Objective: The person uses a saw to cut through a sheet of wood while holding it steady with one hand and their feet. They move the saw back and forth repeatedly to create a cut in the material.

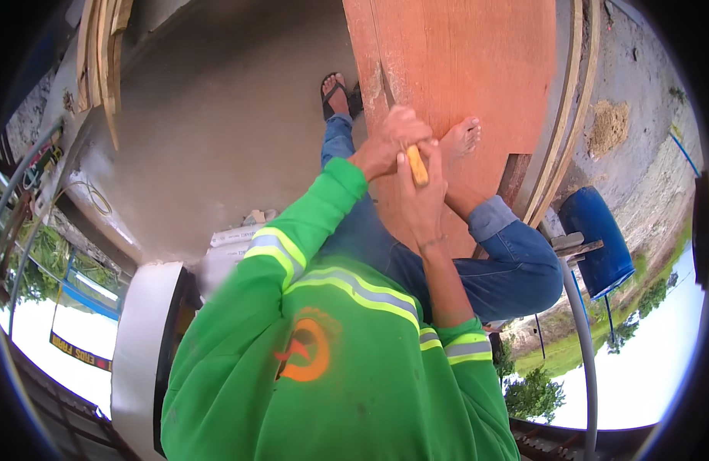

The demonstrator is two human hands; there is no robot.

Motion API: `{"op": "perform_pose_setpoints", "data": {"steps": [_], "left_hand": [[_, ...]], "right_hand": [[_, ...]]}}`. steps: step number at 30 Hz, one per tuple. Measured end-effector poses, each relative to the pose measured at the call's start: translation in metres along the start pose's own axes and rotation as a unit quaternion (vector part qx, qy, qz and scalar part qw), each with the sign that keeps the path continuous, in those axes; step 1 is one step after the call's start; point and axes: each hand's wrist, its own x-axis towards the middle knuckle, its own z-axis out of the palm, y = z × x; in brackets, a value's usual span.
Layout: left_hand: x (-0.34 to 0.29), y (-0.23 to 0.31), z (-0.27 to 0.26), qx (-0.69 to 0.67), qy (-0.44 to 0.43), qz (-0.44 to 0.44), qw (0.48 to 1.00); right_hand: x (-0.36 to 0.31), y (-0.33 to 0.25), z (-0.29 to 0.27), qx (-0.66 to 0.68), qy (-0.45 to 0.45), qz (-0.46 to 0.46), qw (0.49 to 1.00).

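Observation:
Both my hands close around a handsaw, whose yellow wooden handle (417, 166) shows between the fingers. My right hand (427, 192) wraps the near part of the handle. My left hand (393, 138) is clenched just ahead of it, over the front of the handle. Beyond the left hand, the thin dark blade (387, 86) is seen nearly edge-on, at a long slit in a reddish-brown wooden board (477, 61). Pale dust lies beside the slit. My bare right foot (462, 137) rests on the board, close to the hands. The blade's near end is hidden by my left hand.
My left foot (335, 94), in a black sandal, stands on the concrete floor (231, 115). Long timber strips (562, 115) lie right of the board; more planks (99, 54) are at far left. A blue barrel (598, 238) lies at right. White bags (230, 237) sit left of my legs.

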Motion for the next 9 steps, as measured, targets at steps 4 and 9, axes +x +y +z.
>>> {"op": "perform_pose_setpoints", "data": {"steps": [4,9], "left_hand": [[-0.058,0.139,0.016,-0.086,-0.07,-0.027,0.993],[-0.007,-0.008,0.007,-0.002,-0.015,0.002,1.0]], "right_hand": [[-0.129,-0.005,-0.061,-0.014,-0.026,0.025,0.999],[0.018,0.046,0.023,0.018,0.025,-0.036,0.999]]}}
